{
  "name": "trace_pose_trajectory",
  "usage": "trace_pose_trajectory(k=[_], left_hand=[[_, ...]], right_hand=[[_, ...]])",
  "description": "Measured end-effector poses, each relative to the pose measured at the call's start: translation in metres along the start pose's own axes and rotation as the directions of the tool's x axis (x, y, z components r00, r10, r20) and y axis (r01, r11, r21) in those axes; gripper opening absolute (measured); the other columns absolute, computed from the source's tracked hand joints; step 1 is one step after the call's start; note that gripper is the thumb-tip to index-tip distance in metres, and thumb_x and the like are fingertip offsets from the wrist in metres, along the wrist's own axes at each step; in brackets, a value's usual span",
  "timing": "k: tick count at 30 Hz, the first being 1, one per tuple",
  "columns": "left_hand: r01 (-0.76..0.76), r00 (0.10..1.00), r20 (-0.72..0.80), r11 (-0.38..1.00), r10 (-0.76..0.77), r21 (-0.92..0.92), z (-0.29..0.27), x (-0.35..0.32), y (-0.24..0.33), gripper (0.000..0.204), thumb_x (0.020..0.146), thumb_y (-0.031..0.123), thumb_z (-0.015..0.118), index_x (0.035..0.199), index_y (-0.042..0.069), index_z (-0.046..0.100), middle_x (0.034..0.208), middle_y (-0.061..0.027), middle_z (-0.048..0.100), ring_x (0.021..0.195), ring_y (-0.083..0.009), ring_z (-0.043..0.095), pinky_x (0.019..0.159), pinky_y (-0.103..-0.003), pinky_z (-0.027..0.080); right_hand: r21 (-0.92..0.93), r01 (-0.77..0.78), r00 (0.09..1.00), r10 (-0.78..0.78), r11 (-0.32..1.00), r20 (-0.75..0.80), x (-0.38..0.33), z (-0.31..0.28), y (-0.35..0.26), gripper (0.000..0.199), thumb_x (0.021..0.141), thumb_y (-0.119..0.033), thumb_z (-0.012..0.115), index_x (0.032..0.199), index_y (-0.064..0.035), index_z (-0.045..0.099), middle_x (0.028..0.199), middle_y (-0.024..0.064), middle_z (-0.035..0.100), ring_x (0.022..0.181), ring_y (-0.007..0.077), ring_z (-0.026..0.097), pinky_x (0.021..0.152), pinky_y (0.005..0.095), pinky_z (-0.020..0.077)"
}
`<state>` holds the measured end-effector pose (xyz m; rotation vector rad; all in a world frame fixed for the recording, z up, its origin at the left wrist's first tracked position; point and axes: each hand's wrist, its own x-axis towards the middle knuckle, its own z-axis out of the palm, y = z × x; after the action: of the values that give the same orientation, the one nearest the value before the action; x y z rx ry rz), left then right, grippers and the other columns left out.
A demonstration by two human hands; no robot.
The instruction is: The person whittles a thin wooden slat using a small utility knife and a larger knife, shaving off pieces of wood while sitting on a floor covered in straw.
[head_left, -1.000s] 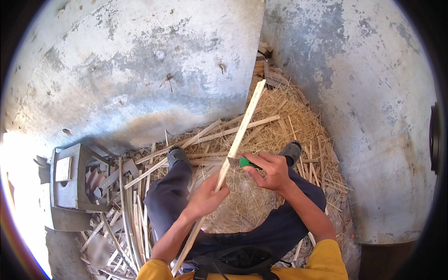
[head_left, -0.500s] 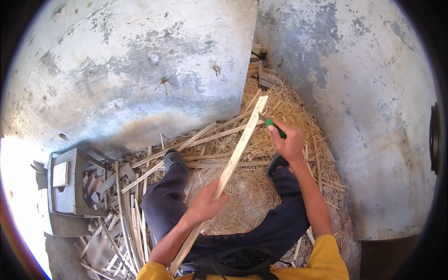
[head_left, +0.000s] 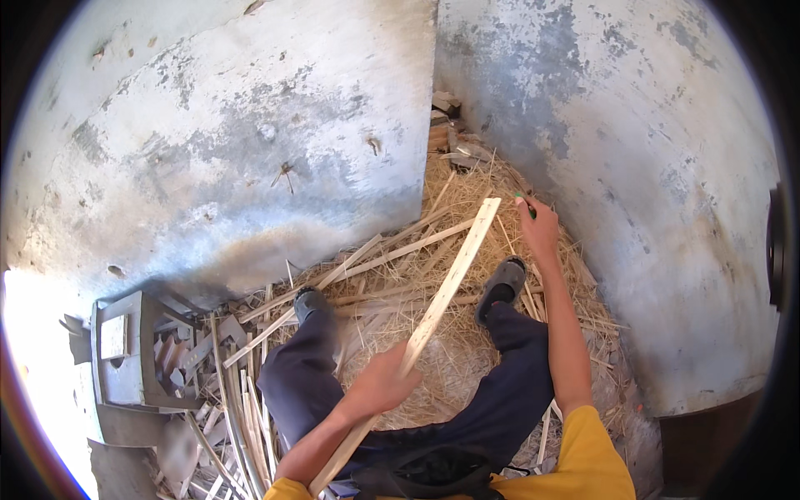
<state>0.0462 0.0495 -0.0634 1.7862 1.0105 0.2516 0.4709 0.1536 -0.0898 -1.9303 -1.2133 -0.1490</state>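
The fingers of the left hand point(head_left: 382, 385) are wrapped around a pale wooden strip point(head_left: 450, 287). The fingers of the right hand point(head_left: 542, 232) are closed on a green-handled tool point(head_left: 532, 212), held near the strip's far end but apart from it; its working end is too small to make out.

At the person's waist sits a black pouch point(head_left: 442, 471), its contents too dark to tell. Further left, beside the wall point(head_left: 217, 125), is a grey box-like case point(head_left: 121, 358), with broken scraps point(head_left: 172, 354) showing in its open side.

The strip is long, flat and narrow, creamy in colour, with small darker marks along its face and a nearly square far end. It slants from the lap, passing between the legs in dark trousers point(head_left: 304, 383), and rises over straw-coloured shavings point(head_left: 417, 321) spread across the floor. More thin slats point(head_left: 250, 417) lie heaped left of the legs.
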Motion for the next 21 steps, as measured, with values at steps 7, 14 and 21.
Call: trace_pose_trajectory(k=[7, 14, 21], left_hand=[[0.065, 0.982, -0.172, 0.996, -0.074, -0.053, -0.006, 0.003, 0.000, 0.047, 0.105, 0.043, 0.065, 0.124, -0.001, 0.062, 0.086, -0.0241, 0.068, 0.081, -0.0366, 0.069, 0.076, -0.048, 0.053], [0.000, 0.939, -0.345, 1.000, 0.004, 0.011, -0.015, 0.009, -0.002, 0.049, 0.106, 0.046, 0.066, 0.120, 0.000, 0.063, 0.080, -0.0259, 0.071, 0.078, -0.0460, 0.073, 0.071, -0.052, 0.054], [-0.038, 0.920, -0.391, 0.999, 0.038, 0.008, -0.014, 0.012, -0.004, 0.044, 0.103, 0.041, 0.073, 0.117, 0.000, 0.064, 0.076, -0.0244, 0.070, 0.073, -0.0452, 0.072, 0.066, -0.050, 0.053]], right_hand=[[0.222, 0.033, 0.988, -0.064, 0.975, 0.138, -0.033, -0.008, -0.059, 0.047, 0.109, -0.043, 0.059, 0.124, -0.0012, 0.075, 0.076, 0.0073, 0.066, 0.063, 0.0195, 0.059, 0.061, 0.0377, 0.0449], [0.481, 0.278, 0.823, -0.465, 0.831, 0.327, -0.092, -0.022, -0.121, 0.035, 0.107, -0.034, 0.065, 0.117, -0.0023, 0.072, 0.086, 0.0086, 0.071, 0.065, 0.0188, 0.065, 0.058, 0.0319, 0.0493], [0.539, 0.397, 0.718, -0.617, 0.743, 0.322, -0.129, -0.023, -0.135, 0.025, 0.100, -0.025, 0.075, 0.116, -0.0062, 0.074, 0.103, 0.0110, 0.078, 0.081, 0.0271, 0.078, 0.068, 0.0359, 0.0599]])
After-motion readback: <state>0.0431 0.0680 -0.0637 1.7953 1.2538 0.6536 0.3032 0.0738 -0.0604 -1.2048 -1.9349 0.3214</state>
